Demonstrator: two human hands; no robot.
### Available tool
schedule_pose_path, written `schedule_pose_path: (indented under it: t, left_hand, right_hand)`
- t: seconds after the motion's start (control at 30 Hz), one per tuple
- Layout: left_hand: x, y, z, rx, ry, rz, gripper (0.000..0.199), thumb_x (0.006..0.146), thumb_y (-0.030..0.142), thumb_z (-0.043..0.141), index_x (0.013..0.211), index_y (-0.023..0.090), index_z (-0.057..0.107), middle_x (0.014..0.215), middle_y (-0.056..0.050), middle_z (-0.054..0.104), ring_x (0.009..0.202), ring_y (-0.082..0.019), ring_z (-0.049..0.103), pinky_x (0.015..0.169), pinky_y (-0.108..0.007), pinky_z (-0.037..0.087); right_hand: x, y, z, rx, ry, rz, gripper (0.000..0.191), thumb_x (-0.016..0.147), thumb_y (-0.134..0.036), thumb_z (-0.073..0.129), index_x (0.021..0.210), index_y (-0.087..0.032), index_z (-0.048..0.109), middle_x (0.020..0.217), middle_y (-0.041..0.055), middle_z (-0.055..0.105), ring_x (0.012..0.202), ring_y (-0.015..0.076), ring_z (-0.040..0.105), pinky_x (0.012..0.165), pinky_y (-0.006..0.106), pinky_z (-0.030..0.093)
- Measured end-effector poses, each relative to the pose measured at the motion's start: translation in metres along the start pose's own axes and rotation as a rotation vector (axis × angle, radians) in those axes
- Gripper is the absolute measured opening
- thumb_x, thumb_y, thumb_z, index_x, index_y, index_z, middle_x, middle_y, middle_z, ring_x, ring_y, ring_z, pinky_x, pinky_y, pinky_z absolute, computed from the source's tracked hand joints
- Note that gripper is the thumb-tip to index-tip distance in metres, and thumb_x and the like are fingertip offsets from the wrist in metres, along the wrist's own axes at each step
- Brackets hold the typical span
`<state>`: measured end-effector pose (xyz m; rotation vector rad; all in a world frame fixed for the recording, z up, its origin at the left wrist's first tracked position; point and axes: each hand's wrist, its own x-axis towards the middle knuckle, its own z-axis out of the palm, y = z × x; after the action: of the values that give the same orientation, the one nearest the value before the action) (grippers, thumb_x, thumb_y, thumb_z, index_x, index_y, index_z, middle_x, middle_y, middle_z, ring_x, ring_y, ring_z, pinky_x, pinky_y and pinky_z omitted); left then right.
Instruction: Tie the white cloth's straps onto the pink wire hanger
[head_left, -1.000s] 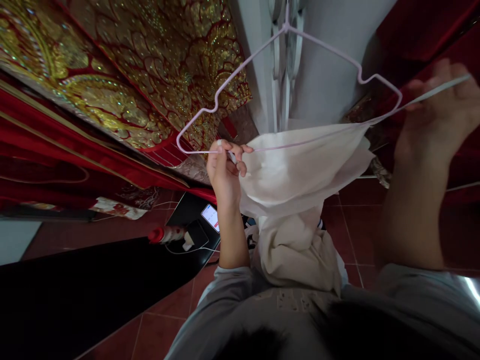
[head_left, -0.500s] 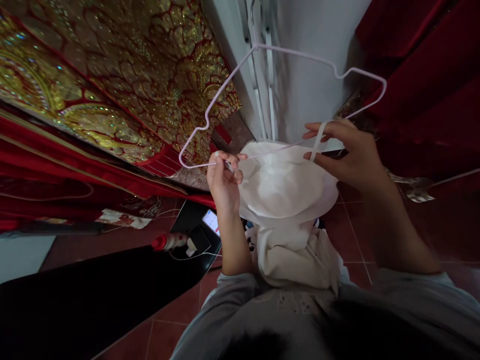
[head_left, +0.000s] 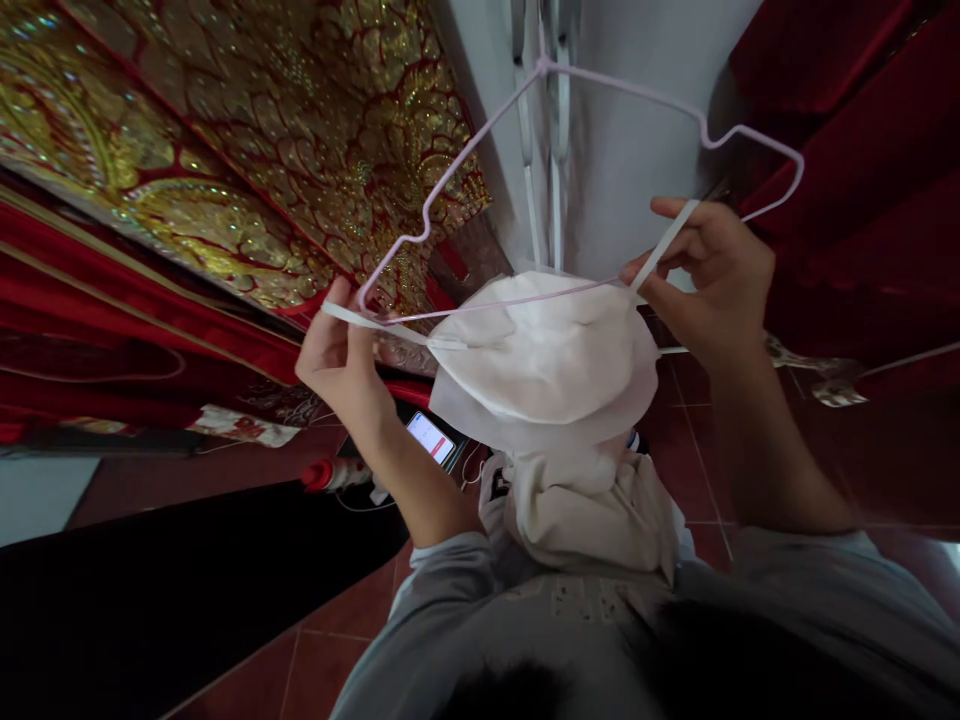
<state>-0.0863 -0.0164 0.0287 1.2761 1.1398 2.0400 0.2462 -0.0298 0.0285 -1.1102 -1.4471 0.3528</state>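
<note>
A pale pink wire hanger [head_left: 622,86] hangs in front of me, its lower bar running across the top of a white layered garment [head_left: 555,360]. At the hanger's left corner, my left hand [head_left: 349,355] is closed on a thin white strap [head_left: 409,332] that runs to the garment's left side. My right hand [head_left: 712,275] pinches another white strap [head_left: 667,245] at the garment's right side, near the hanger's right end. Both straps are stretched outward. The garment's lower part falls in folds close to my body.
Gold sequined red fabric [head_left: 300,130] hangs at left; dark red cloth [head_left: 870,160] hangs at right. Metal rails [head_left: 559,190] stand against the pale wall behind. A lit phone [head_left: 430,437] and a red-capped bottle [head_left: 322,475] lie on a black surface [head_left: 187,590] at lower left.
My left hand has moved left and now holds a strap out at the hanger's corner. My right hand has shifted slightly right, stretching its strap. The hanger has moved a little up and right.
</note>
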Motion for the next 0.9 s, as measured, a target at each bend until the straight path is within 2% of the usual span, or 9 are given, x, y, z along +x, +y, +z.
schedule_pose_path:
  t: [0.1,0.17,0.23,0.4,0.47,0.57,0.7,0.77,0.9]
  left_hand:
    - [0.014,0.012,0.002,0.067,-0.311,0.008,0.043,0.078,0.034,0.096,0.119,0.031,0.083,0.112,-0.001,0.082,0.091,-0.019,0.075,0.075,-0.03,0.059]
    - [0.021,0.02,0.015,0.09,-0.403,0.033,0.03,0.078,0.029,0.097,0.106,0.028,0.085,0.096,-0.001,0.08,0.085,-0.016,0.073,0.078,-0.029,0.06]
    - [0.028,0.025,0.029,0.095,-0.397,0.063,0.011,0.085,0.022,0.091,0.086,0.025,0.081,0.078,0.001,0.073,0.072,-0.012,0.065,0.066,-0.025,0.056]
    - [0.031,0.0,0.048,-0.176,-0.297,-0.108,0.026,0.096,0.007,0.072,0.074,0.021,0.073,0.051,0.006,0.044,0.044,-0.004,0.036,0.04,-0.016,0.033]
    - [0.02,-0.015,0.052,-0.299,-0.234,-0.244,0.023,0.103,0.012,0.062,0.086,0.022,0.075,0.053,0.006,0.048,0.046,-0.004,0.044,0.043,-0.014,0.041]
    - [-0.005,-0.025,0.062,-0.388,-0.129,-0.439,0.011,0.103,0.019,0.065,0.096,0.022,0.074,0.078,0.002,0.069,0.072,-0.008,0.068,0.068,-0.017,0.058]
    - [-0.027,-0.017,0.073,-0.372,-0.144,-0.382,0.011,0.099,0.029,0.072,0.09,0.023,0.071,0.078,-0.001,0.069,0.078,-0.013,0.07,0.083,-0.024,0.06]
    - [-0.029,-0.01,0.073,-0.383,-0.186,-0.334,0.016,0.1,0.031,0.071,0.086,0.023,0.07,0.073,0.0,0.065,0.072,-0.013,0.067,0.084,-0.026,0.06]
    - [-0.027,-0.003,0.069,-0.352,-0.19,-0.334,0.019,0.099,0.033,0.071,0.083,0.022,0.069,0.069,0.001,0.063,0.066,-0.013,0.063,0.082,-0.027,0.059]
  right_hand:
    - [0.001,0.003,-0.001,0.018,-0.016,0.016,0.055,0.078,-0.043,0.088,0.128,-0.04,0.065,0.086,-0.002,0.079,0.082,0.0254,0.075,0.078,0.048,0.06]
    - [0.002,0.003,-0.004,0.014,-0.048,0.033,0.058,0.077,-0.043,0.09,0.129,-0.041,0.065,0.089,-0.0006,0.079,0.085,0.0262,0.075,0.08,0.048,0.061]
    - [0.001,0.001,-0.006,0.012,-0.03,0.035,0.059,0.075,-0.045,0.091,0.128,-0.039,0.066,0.088,-0.0001,0.079,0.085,0.026,0.075,0.079,0.048,0.061]
    - [-0.003,0.001,-0.005,0.065,0.01,0.006,0.059,0.075,-0.042,0.09,0.13,-0.04,0.068,0.083,-0.0025,0.077,0.083,0.0233,0.076,0.076,0.044,0.062]
    - [-0.004,0.002,0.001,0.075,-0.009,0.007,0.058,0.076,-0.04,0.09,0.13,-0.039,0.068,0.084,-0.0025,0.078,0.083,0.0229,0.076,0.074,0.042,0.062]
    - [-0.006,-0.001,0.013,0.081,-0.023,0.001,0.057,0.075,-0.037,0.091,0.128,-0.037,0.07,0.085,-0.0022,0.079,0.084,0.0235,0.078,0.07,0.04,0.061]
    - [-0.004,0.0,0.017,0.08,-0.025,0.005,0.058,0.076,-0.036,0.092,0.129,-0.041,0.07,0.09,-0.0019,0.08,0.088,0.0246,0.079,0.07,0.041,0.062]
    - [0.001,0.01,0.006,0.101,0.049,-0.027,0.055,0.078,-0.037,0.091,0.129,-0.042,0.071,0.091,-0.0026,0.08,0.087,0.0236,0.078,0.074,0.042,0.064]
    - [0.017,0.044,-0.034,0.126,0.442,-0.214,0.04,0.078,-0.043,0.092,0.115,-0.04,0.077,0.089,-0.0045,0.075,0.089,0.0199,0.076,0.083,0.041,0.065]
